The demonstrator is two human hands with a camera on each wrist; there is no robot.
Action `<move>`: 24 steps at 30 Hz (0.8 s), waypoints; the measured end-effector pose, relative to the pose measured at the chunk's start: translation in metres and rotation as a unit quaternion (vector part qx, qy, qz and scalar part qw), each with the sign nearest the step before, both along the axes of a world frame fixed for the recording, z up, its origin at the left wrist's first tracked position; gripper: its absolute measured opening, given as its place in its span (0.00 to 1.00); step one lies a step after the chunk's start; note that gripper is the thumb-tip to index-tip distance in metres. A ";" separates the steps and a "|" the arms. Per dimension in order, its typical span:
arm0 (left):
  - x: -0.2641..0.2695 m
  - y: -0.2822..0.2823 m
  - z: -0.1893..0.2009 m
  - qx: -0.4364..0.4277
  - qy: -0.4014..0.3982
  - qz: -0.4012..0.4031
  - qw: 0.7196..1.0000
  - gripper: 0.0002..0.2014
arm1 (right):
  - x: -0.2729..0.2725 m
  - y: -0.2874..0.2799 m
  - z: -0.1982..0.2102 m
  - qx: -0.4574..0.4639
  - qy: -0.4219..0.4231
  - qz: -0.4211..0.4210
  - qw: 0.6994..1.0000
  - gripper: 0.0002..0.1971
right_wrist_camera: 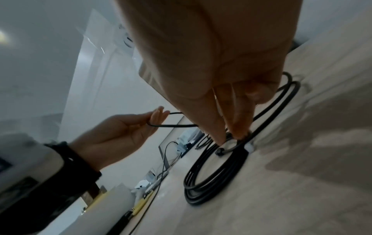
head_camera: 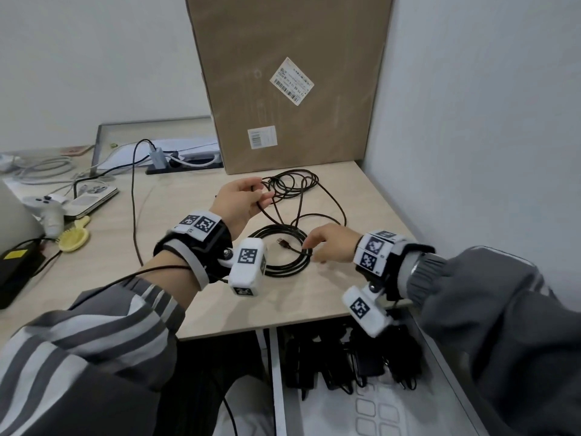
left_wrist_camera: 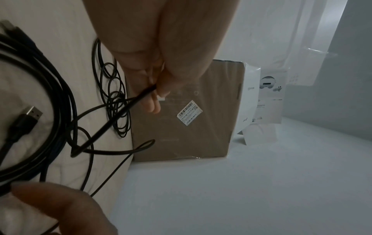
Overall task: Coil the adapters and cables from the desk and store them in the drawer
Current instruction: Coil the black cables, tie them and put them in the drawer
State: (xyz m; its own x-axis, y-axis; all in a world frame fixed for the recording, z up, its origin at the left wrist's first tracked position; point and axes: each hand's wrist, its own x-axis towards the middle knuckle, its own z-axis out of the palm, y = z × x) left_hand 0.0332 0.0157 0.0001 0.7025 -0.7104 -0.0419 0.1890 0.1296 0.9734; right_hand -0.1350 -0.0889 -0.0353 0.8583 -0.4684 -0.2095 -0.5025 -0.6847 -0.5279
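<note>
A thick black cable lies coiled (head_camera: 284,265) on the desk (head_camera: 195,297), its USB plug (head_camera: 284,243) inside the ring. My right hand (head_camera: 309,247) pinches the coil's right edge; in the right wrist view its fingertips (right_wrist_camera: 238,133) press down on the coil (right_wrist_camera: 213,171). A thin black cable (head_camera: 294,185) sprawls in loose loops behind the coil. My left hand (head_camera: 262,196) is raised above the desk and pinches a strand of this thin cable (left_wrist_camera: 124,111) between thumb and fingers (left_wrist_camera: 155,106). The open drawer (head_camera: 278,388) below the desk edge holds several black adapters (head_camera: 349,363).
A tall cardboard box (head_camera: 289,83) stands at the back against the right wall. A power strip (head_camera: 185,165), a phone (head_camera: 89,198), a white controller (head_camera: 47,209), a yellow brush (head_camera: 74,236) and a black box (head_camera: 19,272) occupy the left of the desk.
</note>
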 end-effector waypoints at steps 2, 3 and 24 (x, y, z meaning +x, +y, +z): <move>0.001 0.006 -0.002 -0.003 0.001 0.011 1.000 0.15 | 0.013 0.004 0.000 -0.009 0.063 0.004 0.998 0.21; 0.003 0.009 -0.004 -0.006 -0.002 0.019 1.000 0.15 | 0.018 0.005 -0.001 -0.032 0.093 0.015 0.995 0.22; -0.010 0.035 0.000 0.207 -0.128 0.024 0.970 0.18 | -0.036 -0.028 0.084 0.064 -0.416 -0.185 0.888 0.06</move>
State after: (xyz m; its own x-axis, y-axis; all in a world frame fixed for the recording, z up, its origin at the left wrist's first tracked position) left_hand 0.0237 0.0508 0.0004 0.7593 -0.6365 -0.1354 -0.0632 -0.2793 0.9581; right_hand -0.1707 -0.1171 0.0491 0.5345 -0.7681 0.3524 -0.0804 -0.4613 -0.8836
